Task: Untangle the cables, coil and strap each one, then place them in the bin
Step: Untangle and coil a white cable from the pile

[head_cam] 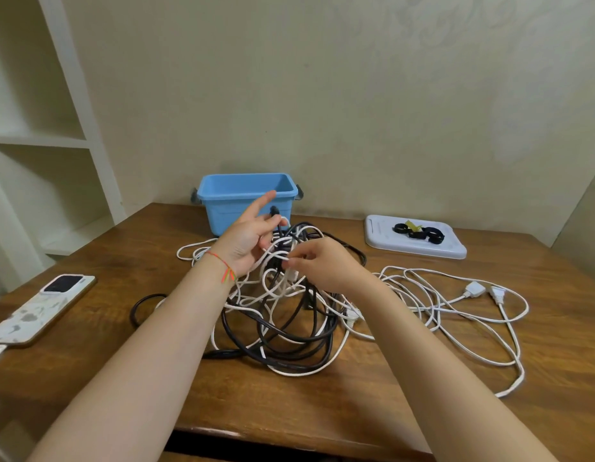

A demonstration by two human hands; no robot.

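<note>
A tangle of black and white cables (282, 331) lies on the middle of the wooden table (122, 328). My left hand (247, 240) is raised over the pile, index finger pointing out, its other fingers curled round a black cable end and white loops. My right hand (317, 261) pinches a white cable loop just to the right of it. A long white cable with two plugs (472, 290) trails loosely to the right. The blue bin (222, 201) stands behind the pile against the wall, nothing visible inside. Several black straps (419, 232) lie on a white tray (382, 238) at the back right.
A phone (44, 308) in a patterned case lies at the table's left edge with a cable plugged in. White shelves (39, 138) stand at the left. The table's front edge runs below my forearms.
</note>
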